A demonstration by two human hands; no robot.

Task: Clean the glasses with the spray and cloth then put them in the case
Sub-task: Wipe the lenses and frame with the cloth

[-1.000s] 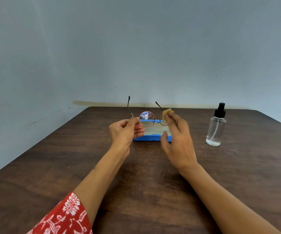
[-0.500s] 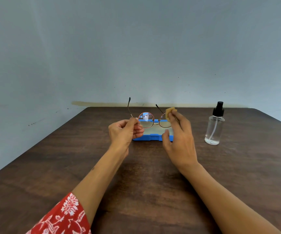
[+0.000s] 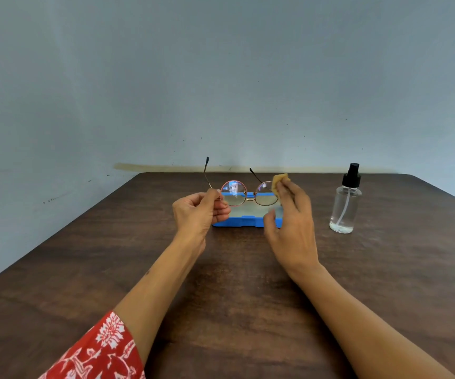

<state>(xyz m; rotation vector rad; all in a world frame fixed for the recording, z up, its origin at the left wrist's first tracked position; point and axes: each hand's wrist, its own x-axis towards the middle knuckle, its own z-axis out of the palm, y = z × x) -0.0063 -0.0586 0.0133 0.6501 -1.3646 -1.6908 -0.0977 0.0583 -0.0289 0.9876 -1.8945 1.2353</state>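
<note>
Round thin-rimmed glasses [image 3: 234, 193] are held up above the table with their temples unfolded and pointing away from me. My left hand [image 3: 197, 212] pinches the frame at its left hinge. My right hand [image 3: 292, 225] pinches a small yellow cloth [image 3: 279, 182] against the right lens, which the cloth and fingers partly hide. Behind and below the glasses lies the open blue case [image 3: 244, 221] with a pale lining.
A clear spray bottle [image 3: 345, 209] with a black nozzle stands upright to the right of the case. The dark wooden table [image 3: 111, 255] meets a grey wall at the back. Both forearms reach in from the near edge.
The cloth under my right fingers has slid slightly up and right on the right lens. My left hand keeps its hold and the glasses stay nearly in place.
</note>
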